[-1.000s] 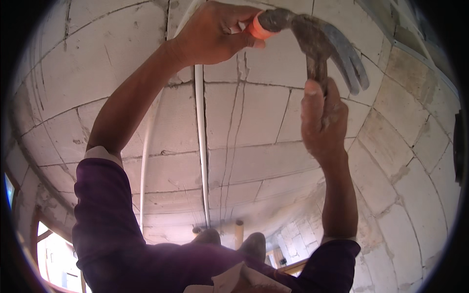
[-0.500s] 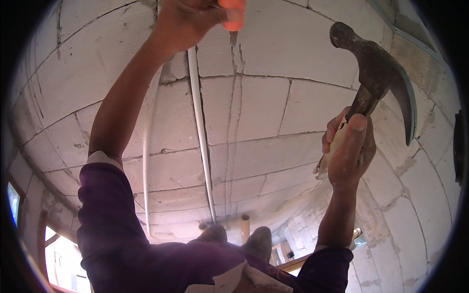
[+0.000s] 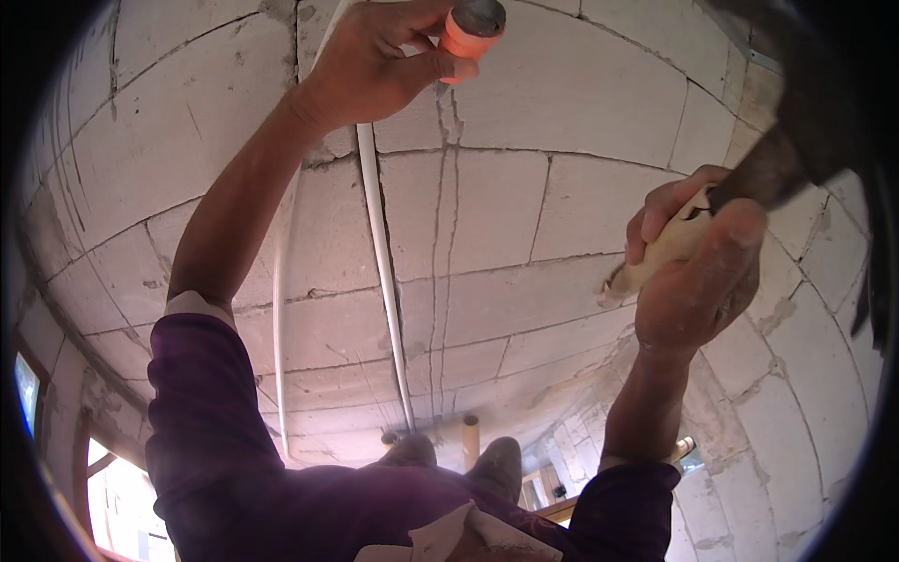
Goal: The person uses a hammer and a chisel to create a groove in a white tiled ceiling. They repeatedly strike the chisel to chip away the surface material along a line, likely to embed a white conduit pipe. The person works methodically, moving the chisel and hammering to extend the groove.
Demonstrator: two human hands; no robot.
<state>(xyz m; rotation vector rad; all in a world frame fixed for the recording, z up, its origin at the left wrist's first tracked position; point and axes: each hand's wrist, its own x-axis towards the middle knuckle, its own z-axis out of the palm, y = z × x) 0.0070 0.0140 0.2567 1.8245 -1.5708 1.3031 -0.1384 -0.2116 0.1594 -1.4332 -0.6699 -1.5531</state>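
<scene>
High on the block wall [image 3: 468,211], my left hand [image 3: 384,66] grips a chisel [image 3: 473,33] by its orange handle, with the dark striking end towards me. The short visible part of its metal blade meets the wall at the top of two parallel grooves [image 3: 440,234] that run downward. At the right, my right hand [image 3: 698,262] is wrapped round the pale, worn handle of a claw hammer [image 3: 763,169]. The hammer's dark head is blurred and partly lost in the black rim of the picture, well apart from the chisel.
A white pipe [image 3: 379,215] runs down a slot in the wall left of the grooves, with another white pipe [image 3: 279,347] further left. Short tan pipe stubs [image 3: 470,440] stand near my shoes [image 3: 496,464]. A bright window opening [image 3: 122,501] is at lower left.
The hammer has swung up and right, away from the chisel, its head going into the dark rim. My left hand has dropped slightly, and the chisel's striking end has come into view.
</scene>
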